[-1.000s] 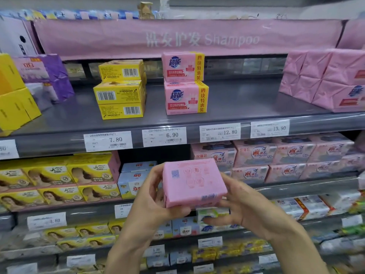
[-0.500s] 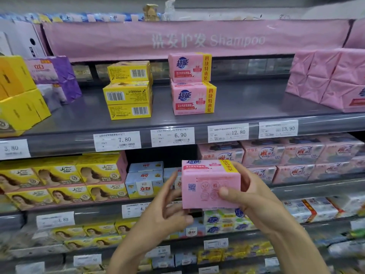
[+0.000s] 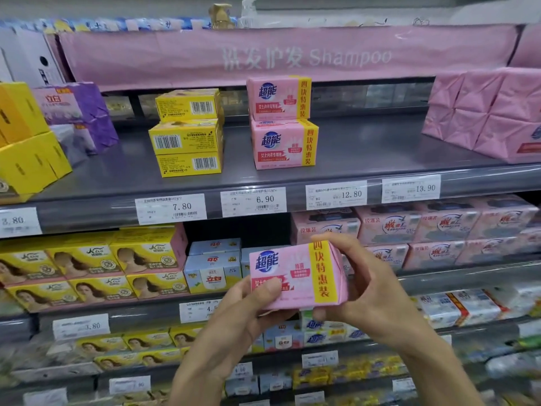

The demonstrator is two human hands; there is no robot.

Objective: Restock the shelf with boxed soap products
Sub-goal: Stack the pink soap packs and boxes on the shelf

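Pink paper wraps the soap box (image 3: 295,276) that I have between both hands, low in the middle of my view and in front of the second shelf level. Its printed face looks toward me, blue logo at the left and a yellow band with red characters down the right side. My left hand (image 3: 243,315) grips the lower left corner: the thumb lies across the front face and the fingers are curled beneath. My right hand (image 3: 366,291) clamps the right end, fingers hooked over the top corner and the thumb tucked under the bottom edge.

Above, on the grey shelf (image 3: 366,148), two boxes of the same kind form a pink stack (image 3: 282,124), one on the other. Just left of it stands a pile of three yellow boxes (image 3: 187,133), barcodes facing out. Right of the pink stack the shelf is bare metal up to a block of pink wrapped packs (image 3: 491,112) at the far right. Purple packs (image 3: 76,112) sit at the left. A price tag reading 6.90 (image 3: 253,202) hangs on the shelf lip under the pink stack, and a pink banner (image 3: 292,57) marked Shampoo runs overhead.
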